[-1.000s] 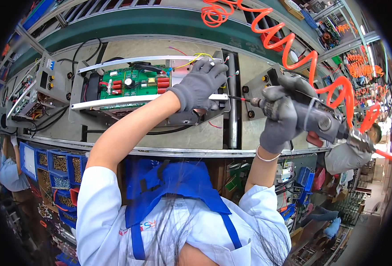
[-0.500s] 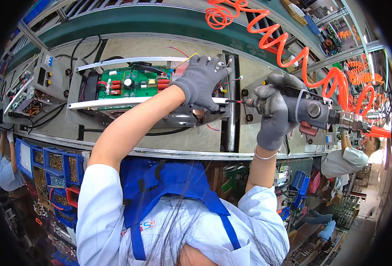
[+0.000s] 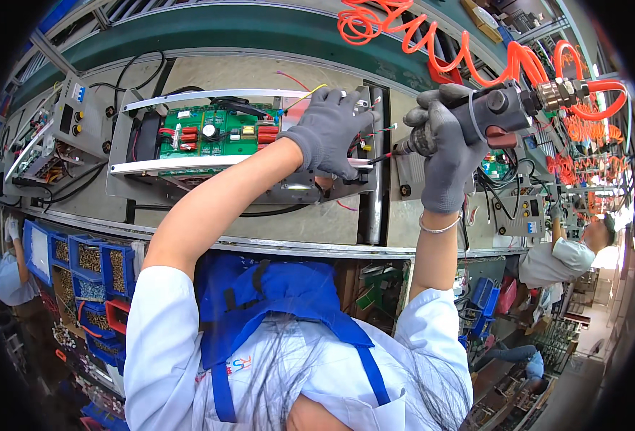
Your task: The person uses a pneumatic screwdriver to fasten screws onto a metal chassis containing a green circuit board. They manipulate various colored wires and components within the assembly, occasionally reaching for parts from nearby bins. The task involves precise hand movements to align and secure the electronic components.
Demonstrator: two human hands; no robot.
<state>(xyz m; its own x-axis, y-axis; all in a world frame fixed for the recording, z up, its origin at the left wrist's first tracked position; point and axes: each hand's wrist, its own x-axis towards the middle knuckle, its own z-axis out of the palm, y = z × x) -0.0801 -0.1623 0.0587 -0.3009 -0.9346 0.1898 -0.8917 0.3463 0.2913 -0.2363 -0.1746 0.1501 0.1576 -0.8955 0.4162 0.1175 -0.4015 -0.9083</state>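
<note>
My gloved left hand (image 3: 326,131) lies spread over the right end of an open metal chassis (image 3: 127,185), fingers stretched apart, thumb by the near white rail (image 3: 202,166). Inside the chassis sits a green circuit board (image 3: 220,136) with red and yellow components. In a gloved fist, my right hand (image 3: 448,161) holds a dark pneumatic screwdriver (image 3: 502,111) almost level. Its bit points left at the chassis's right end, close to the near rail; whether it touches a screw cannot be made out. Loose thin wires stick out beside my left fingers.
A coiled orange air hose (image 3: 468,54) runs from the screwdriver across the back right. Another chassis unit (image 3: 66,122) stands at the left. Blue bins (image 3: 87,258) of small fasteners hang below the bench edge. Co-workers are at both sides, one in a light shirt (image 3: 558,262) at the right.
My right hand and the screwdriver have risen and tilted, the tool's back end swinging up and away from me. The hose has shifted with it. My left hand stays nearly in place.
</note>
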